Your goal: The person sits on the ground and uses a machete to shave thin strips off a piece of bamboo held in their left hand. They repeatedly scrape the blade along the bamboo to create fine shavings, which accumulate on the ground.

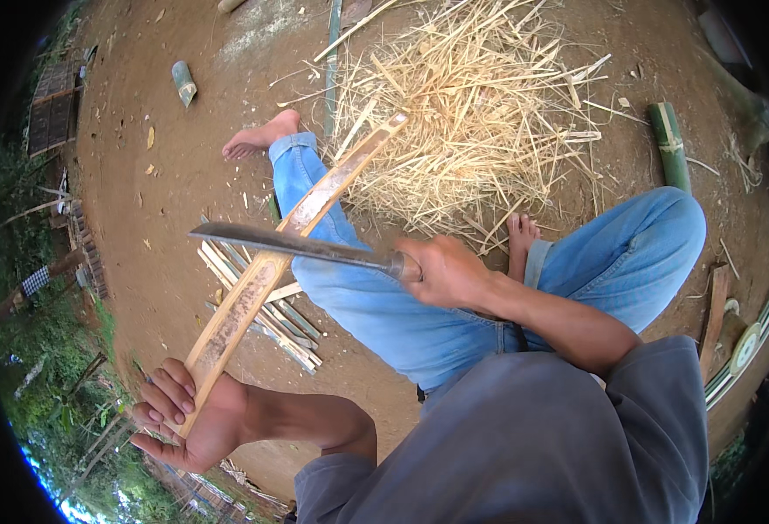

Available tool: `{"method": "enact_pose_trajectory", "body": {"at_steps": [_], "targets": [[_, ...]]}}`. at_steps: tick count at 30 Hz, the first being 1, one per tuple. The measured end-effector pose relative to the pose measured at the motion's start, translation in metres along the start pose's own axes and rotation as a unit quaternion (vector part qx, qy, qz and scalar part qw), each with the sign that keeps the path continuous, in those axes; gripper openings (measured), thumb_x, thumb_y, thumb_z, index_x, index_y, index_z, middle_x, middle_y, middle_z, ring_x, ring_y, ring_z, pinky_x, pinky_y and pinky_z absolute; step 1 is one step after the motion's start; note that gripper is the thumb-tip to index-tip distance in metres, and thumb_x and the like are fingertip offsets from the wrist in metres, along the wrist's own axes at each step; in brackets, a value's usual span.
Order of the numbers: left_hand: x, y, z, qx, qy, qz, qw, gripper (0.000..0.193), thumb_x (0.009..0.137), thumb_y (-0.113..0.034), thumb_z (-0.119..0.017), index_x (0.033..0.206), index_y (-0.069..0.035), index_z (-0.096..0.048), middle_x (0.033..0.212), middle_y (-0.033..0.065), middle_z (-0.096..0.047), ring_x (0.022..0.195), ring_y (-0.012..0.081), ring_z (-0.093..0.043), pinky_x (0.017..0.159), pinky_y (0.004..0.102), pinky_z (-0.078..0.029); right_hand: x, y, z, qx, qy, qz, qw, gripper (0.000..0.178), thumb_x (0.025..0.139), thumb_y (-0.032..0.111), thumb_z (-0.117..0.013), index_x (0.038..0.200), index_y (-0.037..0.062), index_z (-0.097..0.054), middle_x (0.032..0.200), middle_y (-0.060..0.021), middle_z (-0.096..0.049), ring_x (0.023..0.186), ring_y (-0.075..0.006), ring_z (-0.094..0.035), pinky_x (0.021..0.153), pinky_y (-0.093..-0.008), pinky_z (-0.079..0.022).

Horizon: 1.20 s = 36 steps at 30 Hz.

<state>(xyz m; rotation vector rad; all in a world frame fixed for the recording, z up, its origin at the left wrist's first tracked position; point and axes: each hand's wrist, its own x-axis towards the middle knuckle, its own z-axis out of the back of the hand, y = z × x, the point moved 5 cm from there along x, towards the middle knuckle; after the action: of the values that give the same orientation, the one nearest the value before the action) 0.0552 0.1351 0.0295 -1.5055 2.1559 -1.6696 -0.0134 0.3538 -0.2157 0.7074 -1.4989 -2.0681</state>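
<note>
My left hand [194, 410] is closed round the lower end of a long split bamboo strip [246, 304]. The strip slants up and to the right across my left leg, its hollow inner side with pale and brown patches facing up. In my right hand [447, 272] is the handle of a machete [306, 245]. Its dark blade points left and crosses over the middle of the strip; whether the edge touches the bamboo I cannot tell.
A large heap of pale shavings [481, 113] lies beyond my feet. Several split strips [290, 330] lie on the ground beside my left leg. Green bamboo pieces [669, 147] [184, 84] lie at far right and far left. A brown slat [714, 314] and long poles [765, 323] lie at right.
</note>
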Motion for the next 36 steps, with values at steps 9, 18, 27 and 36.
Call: {"method": "enact_pose_trajectory", "body": {"at_steps": [9, 18, 27, 36], "targets": [[0.002, 0.000, 0.019, 0.006, -0.031, 0.005, 0.999, 0.034, 0.092, -0.033, -0.050, 0.066, -0.012, -0.041, 0.053, -0.0019, -0.032, 0.045, 0.0104, -0.031, 0.050, 0.0273, -0.027, 0.011, 0.011, -0.009, -0.035, 0.027, 0.005, 0.999, 0.026, 0.074, 0.008, -0.065, 0.098, 0.0017, -0.062, 0.067, -0.0225, -0.063, 0.063, -0.0404, -0.065, 0.060, -0.0467, -0.052], [-0.014, -0.009, 0.014, 0.055, -0.075, -0.025, 0.995, 0.036, 0.093, -0.034, -0.048, 0.066, -0.013, -0.040, 0.052, -0.0025, -0.031, 0.044, 0.0101, -0.029, 0.049, 0.0272, -0.027, 0.016, -0.012, 0.005, -0.020, 0.039, -0.095, 0.995, 0.017, 0.076, 0.010, -0.064, 0.089, 0.0001, -0.060, 0.063, -0.0218, -0.061, 0.056, -0.0376, -0.063, 0.057, -0.0438, -0.052], [-0.018, -0.009, 0.013, 0.035, -0.099, -0.027, 0.994, 0.035, 0.094, -0.035, -0.048, 0.069, -0.011, -0.044, 0.051, -0.0021, -0.031, 0.043, 0.0104, -0.029, 0.049, 0.0271, -0.027, 0.001, 0.015, 0.000, -0.050, 0.049, 0.036, 0.997, 0.031, 0.072, 0.011, -0.067, 0.100, -0.0002, -0.063, 0.065, -0.0229, -0.063, 0.060, -0.0401, -0.064, 0.057, -0.0453, -0.052], [-0.029, -0.013, 0.023, 0.040, -0.028, -0.028, 0.998, 0.037, 0.098, -0.039, -0.042, 0.075, -0.010, -0.047, 0.055, -0.0014, -0.035, 0.046, 0.0094, -0.033, 0.052, 0.0265, -0.027, -0.011, 0.029, -0.002, -0.056, 0.065, 0.009, 0.996, 0.027, 0.073, 0.014, -0.066, 0.097, 0.0034, -0.063, 0.068, -0.0242, -0.064, 0.065, -0.0422, -0.065, 0.062, -0.0494, -0.053]]}}
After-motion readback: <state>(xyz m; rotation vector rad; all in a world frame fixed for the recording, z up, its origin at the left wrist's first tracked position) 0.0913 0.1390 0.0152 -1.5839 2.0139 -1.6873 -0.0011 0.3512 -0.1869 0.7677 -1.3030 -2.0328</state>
